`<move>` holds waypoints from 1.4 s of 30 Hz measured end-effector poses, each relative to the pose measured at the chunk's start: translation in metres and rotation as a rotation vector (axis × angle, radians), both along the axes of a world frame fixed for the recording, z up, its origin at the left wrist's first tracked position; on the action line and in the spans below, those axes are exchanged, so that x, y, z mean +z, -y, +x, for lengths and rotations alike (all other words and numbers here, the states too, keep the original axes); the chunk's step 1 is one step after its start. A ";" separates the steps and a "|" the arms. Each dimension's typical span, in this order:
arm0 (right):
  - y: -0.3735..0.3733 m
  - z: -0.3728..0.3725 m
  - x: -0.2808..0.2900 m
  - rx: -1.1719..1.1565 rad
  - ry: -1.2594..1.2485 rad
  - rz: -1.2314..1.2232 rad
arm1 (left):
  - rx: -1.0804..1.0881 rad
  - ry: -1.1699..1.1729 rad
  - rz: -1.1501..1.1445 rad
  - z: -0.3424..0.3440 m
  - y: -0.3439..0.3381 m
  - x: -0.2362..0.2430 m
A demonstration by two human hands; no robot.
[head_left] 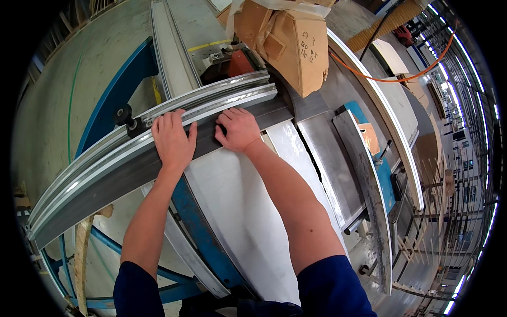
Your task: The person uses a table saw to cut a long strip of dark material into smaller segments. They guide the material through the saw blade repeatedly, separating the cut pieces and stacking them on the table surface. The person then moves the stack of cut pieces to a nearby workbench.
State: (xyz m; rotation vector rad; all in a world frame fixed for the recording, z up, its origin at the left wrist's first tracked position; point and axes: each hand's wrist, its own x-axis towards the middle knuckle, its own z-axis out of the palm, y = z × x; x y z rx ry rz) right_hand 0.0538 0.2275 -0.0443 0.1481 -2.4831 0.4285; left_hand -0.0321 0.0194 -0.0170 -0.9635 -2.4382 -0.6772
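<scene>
A long dark grey strip [95,195] lies along a ribbed silver metal rail [211,107], crossing from the lower left to the middle. My left hand [173,140] rests over the strip and rail, its fingers laid across the rail and its thumb apart. To its right, my right hand [238,129] bears on the strip with fingers and thumb curled in; its fingertips lie close to the rail and are partly hidden. A black knob [124,115] stands on the rail beyond my left hand. Below both hands spreads a pale flat surface [232,185].
A brown cardboard piece [298,47] with handwriting hangs over the machine at the upper middle. A curved blue frame [113,95] stands at the left. A metal plate [364,185] and a long white-edged rail [380,105] are at the right. An orange hose [391,81] loops above.
</scene>
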 end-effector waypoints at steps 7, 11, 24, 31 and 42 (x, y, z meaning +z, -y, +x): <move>0.008 0.013 0.005 0.001 0.011 0.010 | 0.010 0.031 0.031 0.016 0.009 0.007; 0.016 0.035 0.008 0.003 0.010 0.006 | -0.001 0.049 0.062 0.039 0.016 0.010; 0.043 0.107 0.015 -0.016 -0.015 0.022 | 0.356 1.096 0.880 0.201 0.228 -0.067; 0.046 0.122 0.017 -0.008 0.002 0.037 | 0.575 1.275 1.831 0.108 0.354 -0.051; 0.080 0.116 0.018 0.128 0.026 0.069 | 0.563 1.374 1.781 0.107 0.311 -0.077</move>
